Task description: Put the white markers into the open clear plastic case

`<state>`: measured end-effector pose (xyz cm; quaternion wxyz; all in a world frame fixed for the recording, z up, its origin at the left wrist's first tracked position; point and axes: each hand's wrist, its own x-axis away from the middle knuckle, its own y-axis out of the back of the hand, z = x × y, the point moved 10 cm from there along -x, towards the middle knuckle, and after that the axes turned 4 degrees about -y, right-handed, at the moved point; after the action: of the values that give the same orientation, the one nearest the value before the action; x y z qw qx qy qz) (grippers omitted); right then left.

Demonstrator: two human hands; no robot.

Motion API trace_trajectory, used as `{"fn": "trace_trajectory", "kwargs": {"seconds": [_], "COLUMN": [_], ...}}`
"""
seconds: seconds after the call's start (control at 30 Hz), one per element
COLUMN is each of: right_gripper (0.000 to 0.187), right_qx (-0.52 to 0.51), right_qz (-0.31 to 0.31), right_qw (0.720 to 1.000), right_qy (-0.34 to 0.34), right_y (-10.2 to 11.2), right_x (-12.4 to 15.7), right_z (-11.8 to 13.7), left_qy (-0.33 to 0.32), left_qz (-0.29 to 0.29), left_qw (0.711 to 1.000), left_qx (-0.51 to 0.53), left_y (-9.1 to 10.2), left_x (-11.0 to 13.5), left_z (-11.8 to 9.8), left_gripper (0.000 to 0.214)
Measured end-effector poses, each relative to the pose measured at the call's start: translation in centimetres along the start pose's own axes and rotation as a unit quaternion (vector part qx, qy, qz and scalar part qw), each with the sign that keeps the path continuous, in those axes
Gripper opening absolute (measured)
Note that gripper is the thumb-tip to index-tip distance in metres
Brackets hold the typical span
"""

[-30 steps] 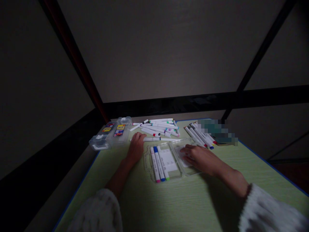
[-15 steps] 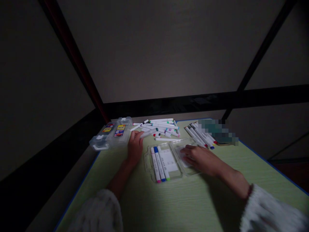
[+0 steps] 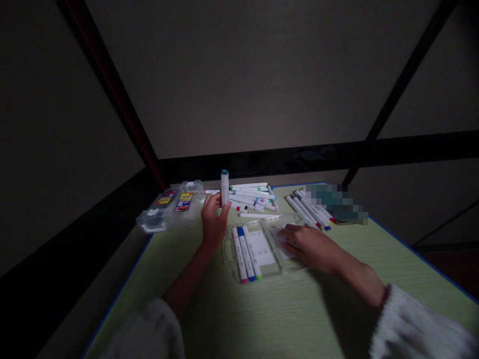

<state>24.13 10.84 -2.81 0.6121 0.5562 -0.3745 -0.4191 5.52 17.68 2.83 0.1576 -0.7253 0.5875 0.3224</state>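
Note:
Upright between the thumb and fingers of my left hand (image 3: 214,222) is a white marker (image 3: 224,187) with a dark teal end. Below and to the right, a clear plastic case (image 3: 277,267) lies opened flat. Three markers (image 3: 246,254) with pink, blue and lime green ends rest side by side in its left half, beside a white card (image 3: 262,249). My right hand (image 3: 309,244) lies over the right half of the case, fingers stretched out and touching the pale sheet there. Its fingertips are partly hidden.
Behind the case is a loose heap of white markers (image 3: 254,194) with coloured ends. More markers (image 3: 309,209) lie at the right, beside a blurred dark green object (image 3: 337,202). Closed clear cases (image 3: 170,207) with yellow labels sit at the table's (image 3: 284,319) left edge.
My left hand has turned the marker from lying nearly level to standing upright and raised it slightly. The right hand stays on the case.

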Motion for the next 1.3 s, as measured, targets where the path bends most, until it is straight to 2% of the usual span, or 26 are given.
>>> {"fn": "trace_trajectory", "kwargs": {"seconds": [0.13,0.27,0.4,0.67,0.9,1.07,1.3], "right_gripper": [0.020,0.021,0.024,0.019,0.019,0.022,0.035], "right_qx": [0.006,0.006,0.002,-0.031,-0.048,-0.066,-0.078], "right_qz": [-0.005,-0.015,-0.036,-0.092,-0.116,-0.130,-0.141], "right_qw": [1.000,1.000,0.999,0.994,0.990,0.986,0.981], "right_qy": [0.002,0.010,0.020,0.051,0.060,0.076,0.106], "right_y": [0.1,0.2,0.5,2.2,2.9,3.2,3.4], "right_x": [0.0,0.0,0.0,0.4,0.8,1.0,1.2], "right_z": [0.1,0.4,0.8,2.4,3.0,3.4,4.1], "left_qy": [0.120,0.169,0.214,0.255,0.270,0.281,0.303], "left_qz": [-0.004,0.005,0.054,0.150,0.172,0.184,0.194], "left_qw": [0.981,0.960,0.937,0.905,0.890,0.885,0.873], "left_qx": [0.150,0.222,0.271,0.307,0.325,0.324,0.328], "left_y": [-0.8,-1.2,-2.7,-5.3,-6.0,-6.3,-6.9], "left_x": [0.2,0.3,1.0,2.5,3.2,3.6,4.2], "left_z": [1.9,2.3,2.0,0.7,0.9,0.8,0.9], "left_gripper": [0.020,0.021,0.025,0.025,0.025,0.033,0.041]}}
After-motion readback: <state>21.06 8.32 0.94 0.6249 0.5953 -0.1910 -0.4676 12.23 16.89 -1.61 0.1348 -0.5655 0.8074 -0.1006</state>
